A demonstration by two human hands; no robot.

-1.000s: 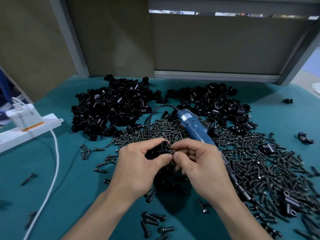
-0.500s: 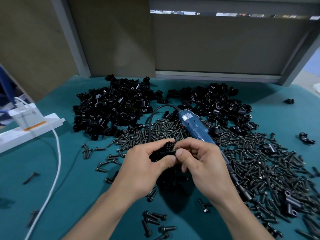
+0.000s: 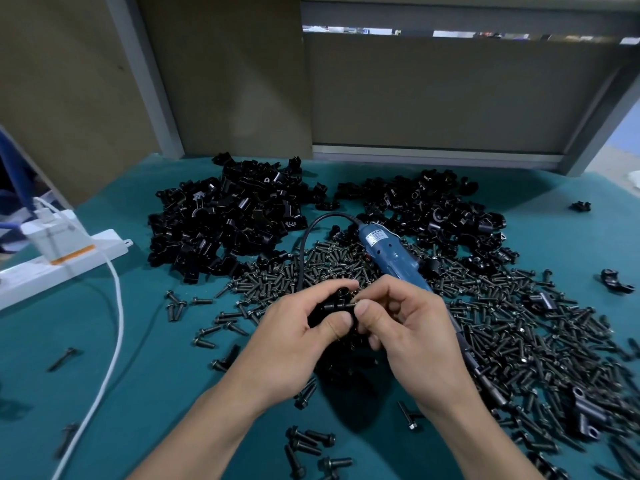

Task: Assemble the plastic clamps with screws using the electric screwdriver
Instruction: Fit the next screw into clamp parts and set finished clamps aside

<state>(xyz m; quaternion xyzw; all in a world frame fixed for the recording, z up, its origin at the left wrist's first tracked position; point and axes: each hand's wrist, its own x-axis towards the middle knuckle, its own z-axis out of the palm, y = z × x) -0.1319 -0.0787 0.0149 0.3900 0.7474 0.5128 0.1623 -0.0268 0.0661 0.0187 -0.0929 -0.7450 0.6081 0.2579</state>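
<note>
Left grip [image 3: 287,337] on clamp [image 3: 330,308] amid screws [image 3: 519,341]

Dim, even overhead light lays soft shadows on the teal cloth-covered table [image 3: 166,393]. Edges bend, and the white plastic power strip [image 3: 104,245] blurs.

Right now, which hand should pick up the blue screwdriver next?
The right hand, probably. The screwdriver lies just behind it, while the left hand grips the clamp. The right hand only pinches a small screw.
</note>
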